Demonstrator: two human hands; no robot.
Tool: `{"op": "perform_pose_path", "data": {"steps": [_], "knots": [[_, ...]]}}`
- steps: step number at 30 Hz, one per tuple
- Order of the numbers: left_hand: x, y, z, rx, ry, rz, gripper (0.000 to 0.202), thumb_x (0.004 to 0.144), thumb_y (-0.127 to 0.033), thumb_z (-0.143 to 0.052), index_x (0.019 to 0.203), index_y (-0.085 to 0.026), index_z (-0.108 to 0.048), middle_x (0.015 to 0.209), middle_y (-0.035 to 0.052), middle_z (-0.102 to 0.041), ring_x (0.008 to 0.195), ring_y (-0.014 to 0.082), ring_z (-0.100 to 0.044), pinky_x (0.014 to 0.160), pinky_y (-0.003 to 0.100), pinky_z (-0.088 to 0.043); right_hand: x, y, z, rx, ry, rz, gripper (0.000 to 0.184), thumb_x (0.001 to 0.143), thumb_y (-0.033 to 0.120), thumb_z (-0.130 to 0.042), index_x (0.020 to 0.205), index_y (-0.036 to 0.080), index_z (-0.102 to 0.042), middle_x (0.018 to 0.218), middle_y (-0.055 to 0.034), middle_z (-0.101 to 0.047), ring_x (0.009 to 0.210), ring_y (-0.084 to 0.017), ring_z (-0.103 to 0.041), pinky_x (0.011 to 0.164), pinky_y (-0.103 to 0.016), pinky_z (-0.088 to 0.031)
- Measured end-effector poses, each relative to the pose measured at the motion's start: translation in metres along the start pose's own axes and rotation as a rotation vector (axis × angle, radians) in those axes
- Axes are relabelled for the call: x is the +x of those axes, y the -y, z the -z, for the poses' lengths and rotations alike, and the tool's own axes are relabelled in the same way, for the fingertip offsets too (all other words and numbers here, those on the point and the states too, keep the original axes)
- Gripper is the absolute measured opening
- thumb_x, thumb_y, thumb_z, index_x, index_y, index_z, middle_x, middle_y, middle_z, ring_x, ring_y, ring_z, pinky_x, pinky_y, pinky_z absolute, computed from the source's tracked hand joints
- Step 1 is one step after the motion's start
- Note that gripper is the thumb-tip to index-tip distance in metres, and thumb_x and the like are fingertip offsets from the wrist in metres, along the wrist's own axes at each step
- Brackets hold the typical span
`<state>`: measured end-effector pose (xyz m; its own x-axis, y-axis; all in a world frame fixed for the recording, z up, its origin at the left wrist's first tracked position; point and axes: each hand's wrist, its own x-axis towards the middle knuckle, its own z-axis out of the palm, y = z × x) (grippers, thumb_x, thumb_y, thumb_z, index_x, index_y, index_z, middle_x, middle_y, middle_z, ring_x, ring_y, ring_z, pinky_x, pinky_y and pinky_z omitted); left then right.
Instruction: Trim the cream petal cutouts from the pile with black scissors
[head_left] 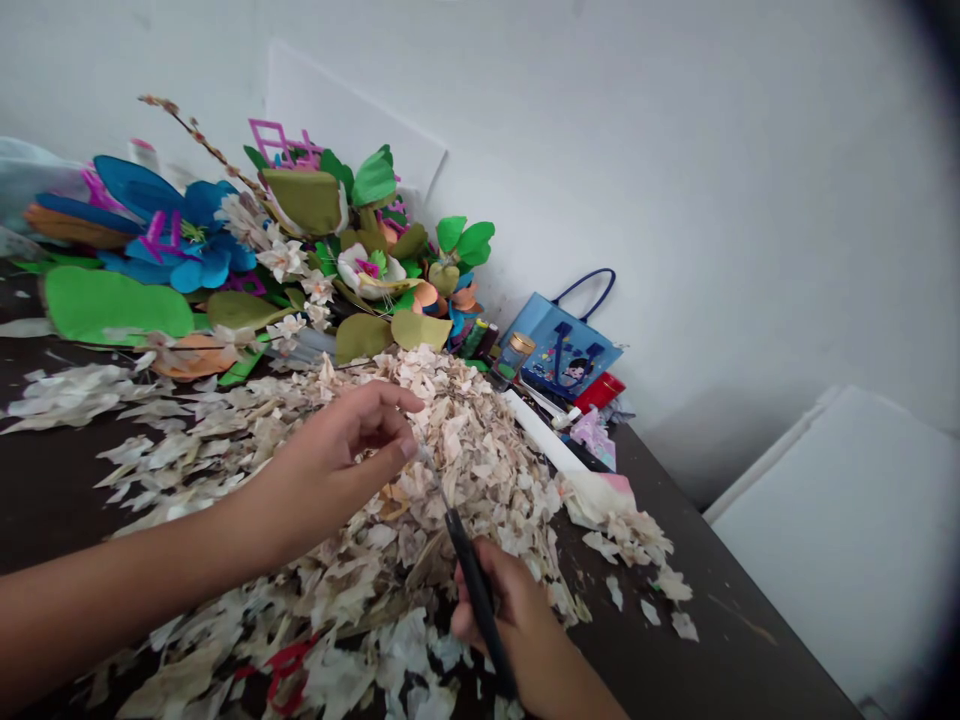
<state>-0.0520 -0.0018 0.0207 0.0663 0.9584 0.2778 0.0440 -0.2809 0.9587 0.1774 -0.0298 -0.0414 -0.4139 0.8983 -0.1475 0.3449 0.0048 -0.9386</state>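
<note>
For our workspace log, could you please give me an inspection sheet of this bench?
Surface: dark table, with papery scraps heaped and scattered across it.
Job's things: the papery scraps and a black tool.
Clutter: craft flowers, a blue bag and a jar against the wall.
Grips: left hand curled over the heap, any hold unclear; right hand gripping the black tool.
Cables: nothing seen.
Surroundings: white wall; white panel at right.
</note>
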Motion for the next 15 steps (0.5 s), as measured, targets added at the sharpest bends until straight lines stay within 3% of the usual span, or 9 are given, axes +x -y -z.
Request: {"op": "perform_pose_path", "data": {"steps": [15], "knots": [[-0.0007,0.0104,-0.0049,0.022,0.015,-0.027,0.025,0.080,-0.029,-0.054,0.102,-0.019,-0.048,0.070,-0.0029,-0.053,0.063,0.0124,-0.051,0.056,0.023,-0.041,0.0076,0.0056,-0.0029,-0.170,-0.077,0.019,0.008,0.073,0.015,-0.059,0.073,0.018,-0.052,0.061,0.0015,-0.065,0.059,-0.014,-0.060,0.055,-0.019,-0.040]]}}
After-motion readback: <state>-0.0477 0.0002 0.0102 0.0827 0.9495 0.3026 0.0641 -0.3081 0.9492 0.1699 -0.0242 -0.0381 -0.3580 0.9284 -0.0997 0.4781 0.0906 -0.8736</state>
